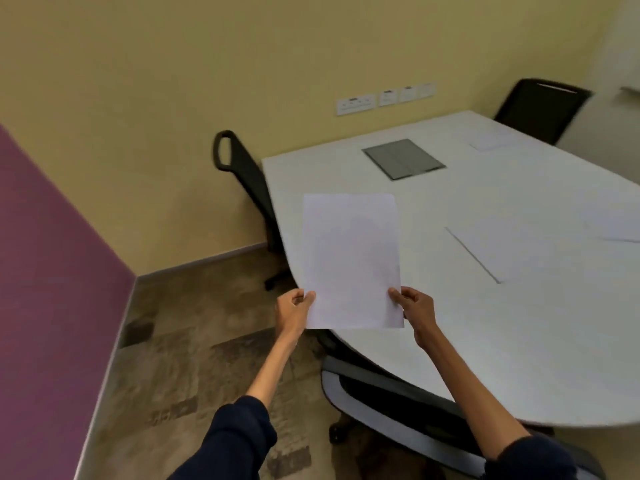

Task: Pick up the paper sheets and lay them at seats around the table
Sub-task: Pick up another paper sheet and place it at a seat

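A white paper sheet (351, 258) hangs in the air over the near left edge of the white table (450, 317). My left hand (294, 310) pinches its lower left corner and my right hand (414, 311) pinches its lower right corner. Three more sheets lie flat on the table: one in the middle right (512, 244), one at the right edge of the view (620, 220), one at the far end (491, 140) before a black chair (540, 109).
A black chair (249, 178) stands at the table's left end by the yellow wall. Another chair (398, 407) is tucked under the near edge below my arms. A grey cable hatch (403, 159) sits in the tabletop. Patterned carpet (194, 341) and a purple wall lie left.
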`<action>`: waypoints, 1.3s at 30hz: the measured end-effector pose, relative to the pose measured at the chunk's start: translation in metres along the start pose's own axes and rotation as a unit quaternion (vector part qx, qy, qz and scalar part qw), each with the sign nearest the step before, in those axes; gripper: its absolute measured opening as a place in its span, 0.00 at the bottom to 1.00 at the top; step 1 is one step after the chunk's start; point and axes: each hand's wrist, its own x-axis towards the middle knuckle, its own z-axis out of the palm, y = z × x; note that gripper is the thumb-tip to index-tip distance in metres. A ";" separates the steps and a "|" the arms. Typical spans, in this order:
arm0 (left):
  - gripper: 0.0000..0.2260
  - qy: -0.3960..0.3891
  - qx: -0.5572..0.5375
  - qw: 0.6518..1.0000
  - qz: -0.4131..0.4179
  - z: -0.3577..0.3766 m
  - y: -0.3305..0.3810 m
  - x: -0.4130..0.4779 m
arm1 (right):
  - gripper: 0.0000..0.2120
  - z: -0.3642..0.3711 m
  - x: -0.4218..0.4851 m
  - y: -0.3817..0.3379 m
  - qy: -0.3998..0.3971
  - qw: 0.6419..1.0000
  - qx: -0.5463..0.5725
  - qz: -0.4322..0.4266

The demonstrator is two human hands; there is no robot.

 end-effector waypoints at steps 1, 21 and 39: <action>0.12 -0.026 0.009 1.000 -0.003 0.013 -0.001 0.005 | 0.02 -0.012 0.001 0.003 0.019 1.000 -0.002 0.010; 0.23 -0.250 0.215 0.943 -0.041 0.188 -0.048 0.051 | 0.03 -0.147 0.040 0.106 0.166 0.963 -0.082 0.197; 0.19 -0.345 0.405 0.847 -0.022 0.252 -0.084 0.062 | 0.10 -0.173 0.052 0.152 0.203 0.915 -0.216 0.273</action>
